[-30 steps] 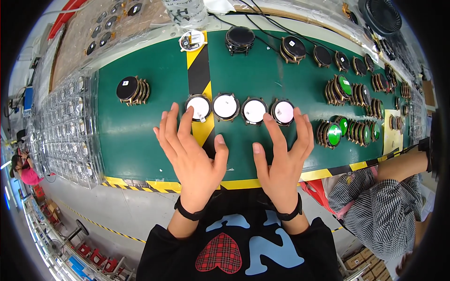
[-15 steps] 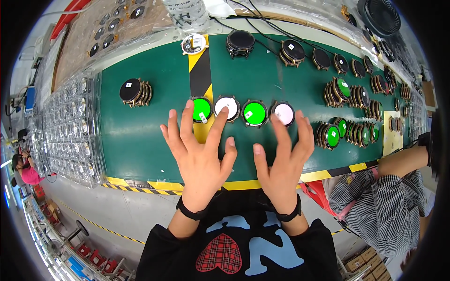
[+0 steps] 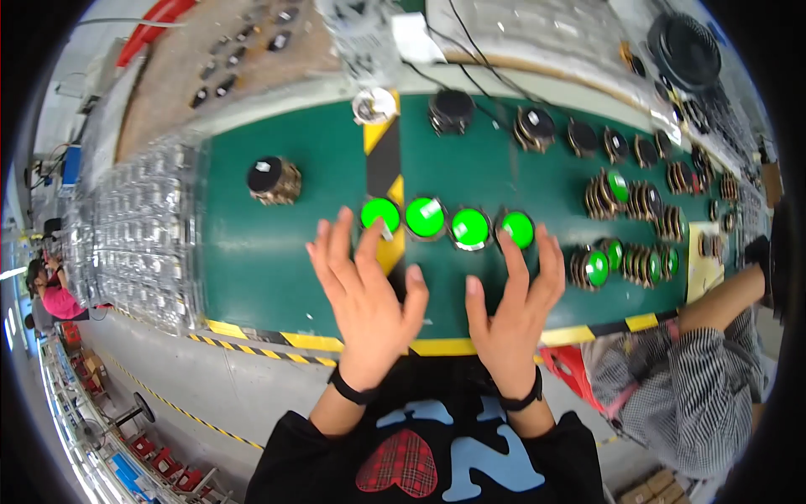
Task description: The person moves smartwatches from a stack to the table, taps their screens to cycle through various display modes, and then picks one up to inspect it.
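A row of several round watch faces with green lit screens lies across the middle of the table. My left hand (image 3: pixel 368 307) has its fingers spread, and its index fingertip rests at the lower edge of the leftmost watch face (image 3: pixel 380 212). Right of that lies another green watch face (image 3: pixel 425 217) with a small pale label, then a third (image 3: pixel 469 228); no finger is on either. My right hand (image 3: pixel 522 311) is also spread, with the index fingertip at the lower left of the rightmost watch face (image 3: pixel 518 228). Neither hand grasps anything.
A short stack of watch cases (image 3: pixel 274 179) stands at left, beside clear plastic trays (image 3: pixel 138 239). Many stacked watch cases (image 3: pixel 601 196) fill the right side. Across the back are a white round part (image 3: pixel 374 106) and a black round stack (image 3: pixel 452 112). Another person's arm (image 3: pixel 724 298) reaches in from the right.
The second and rightmost screens turned from white to green. My left index finger moved from the second watch face to the leftmost. The whole view shifted slightly.
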Motion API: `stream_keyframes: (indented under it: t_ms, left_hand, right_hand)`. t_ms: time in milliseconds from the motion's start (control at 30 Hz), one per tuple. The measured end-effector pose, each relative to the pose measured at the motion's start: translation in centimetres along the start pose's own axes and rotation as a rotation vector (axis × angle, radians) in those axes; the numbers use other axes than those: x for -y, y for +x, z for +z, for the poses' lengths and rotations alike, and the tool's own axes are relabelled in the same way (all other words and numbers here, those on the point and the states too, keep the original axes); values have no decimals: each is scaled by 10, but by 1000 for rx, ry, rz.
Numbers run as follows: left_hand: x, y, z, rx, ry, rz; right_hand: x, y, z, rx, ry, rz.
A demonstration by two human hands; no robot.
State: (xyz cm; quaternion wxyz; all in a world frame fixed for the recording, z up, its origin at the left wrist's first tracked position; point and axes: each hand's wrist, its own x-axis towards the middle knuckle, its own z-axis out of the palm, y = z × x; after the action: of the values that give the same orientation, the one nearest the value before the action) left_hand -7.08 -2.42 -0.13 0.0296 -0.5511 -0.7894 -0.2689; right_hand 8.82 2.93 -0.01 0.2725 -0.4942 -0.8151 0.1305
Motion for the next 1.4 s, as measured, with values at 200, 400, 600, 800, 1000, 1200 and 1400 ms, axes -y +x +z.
stream_keyframes:
  t_ms: [200,400,600,800,1000,1200,1400]
  left_hand:
    - [-7,-13,4,36,19,-17]
    - [-3,-9,8,4,-42,-29]
    - [-2,-4,3,5,-105,-25]
    - [-6,-4,3,107,65,107]
    - [-9,-7,-1,106,76,86]
    - [-3,-9,3,46,-37,-23]
    - [-4,-7,4,59,9,-27]
  right_hand:
    - [-3,-14,-7,63,-34,25]
    - [-3,-10,-3,68,-67,-17]
    - [-2,-4,-1,-44,81,49]
    - [-7,-10,3,-65,106,99]
    - [-10,-13,3,-64,76,84]
    - [-7,-10,1,-74,86,49]
    - [-5,-7,0,20,-63,-80]
